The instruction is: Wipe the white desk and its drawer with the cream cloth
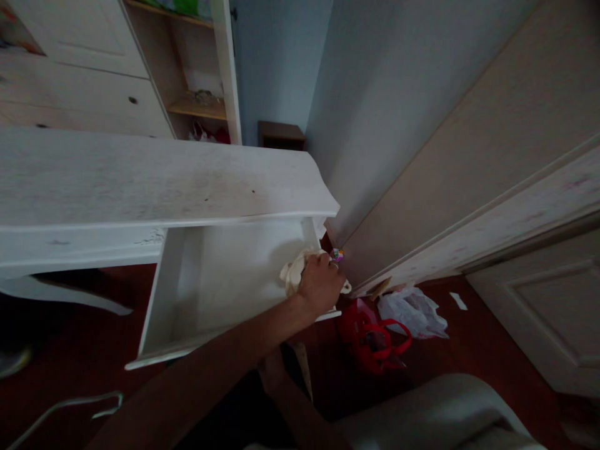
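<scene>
A white drawer (234, 275) is pulled out from a white table (169, 181). My left hand (323, 284) is at the drawer's right side wall, closed around a cream-coloured cloth (293, 272). Part of the cloth bunches out over the inside of the drawer, and a bit of it shows past the fingers on the outer side. Lower down, below the drawer's front, my right hand (272, 370) is partly covered by my left forearm. Its fingers are dark and hidden, so what it touches does not show.
A red bag (370, 340) and a crumpled white plastic bag (415, 312) lie on the dark red floor to the right. The wall (403, 156) runs close along the table's right end. Behind stands a white cabinet (98, 94) with open shelves.
</scene>
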Motion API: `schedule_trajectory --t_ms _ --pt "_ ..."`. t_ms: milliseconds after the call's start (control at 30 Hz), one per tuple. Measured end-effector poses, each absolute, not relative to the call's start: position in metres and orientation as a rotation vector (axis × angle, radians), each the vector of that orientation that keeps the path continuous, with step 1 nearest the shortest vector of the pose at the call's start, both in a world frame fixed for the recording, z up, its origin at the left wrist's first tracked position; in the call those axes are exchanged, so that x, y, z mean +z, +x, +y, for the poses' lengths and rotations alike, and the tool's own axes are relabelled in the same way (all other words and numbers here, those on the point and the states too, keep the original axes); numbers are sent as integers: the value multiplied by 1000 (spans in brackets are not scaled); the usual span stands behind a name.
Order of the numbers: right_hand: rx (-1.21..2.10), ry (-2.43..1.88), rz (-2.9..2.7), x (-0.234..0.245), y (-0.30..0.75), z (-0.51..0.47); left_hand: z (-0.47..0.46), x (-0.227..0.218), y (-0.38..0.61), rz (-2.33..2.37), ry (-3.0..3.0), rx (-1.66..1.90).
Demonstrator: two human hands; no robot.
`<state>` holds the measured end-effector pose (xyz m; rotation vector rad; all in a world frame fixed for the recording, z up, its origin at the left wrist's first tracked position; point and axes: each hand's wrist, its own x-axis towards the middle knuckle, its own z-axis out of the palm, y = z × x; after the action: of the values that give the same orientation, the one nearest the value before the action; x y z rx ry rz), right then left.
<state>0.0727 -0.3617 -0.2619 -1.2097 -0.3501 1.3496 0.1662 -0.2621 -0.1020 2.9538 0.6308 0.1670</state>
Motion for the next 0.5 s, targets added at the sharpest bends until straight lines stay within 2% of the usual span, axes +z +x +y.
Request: schedule_trajectory --t_ms 267,500 --pt "1441 -1054 -325 -260 74 -357 -161 -102 176 763 3002 365" --pt "1449 -1055 -347 -262 73 -356 -145 -132 155 777 2896 433"
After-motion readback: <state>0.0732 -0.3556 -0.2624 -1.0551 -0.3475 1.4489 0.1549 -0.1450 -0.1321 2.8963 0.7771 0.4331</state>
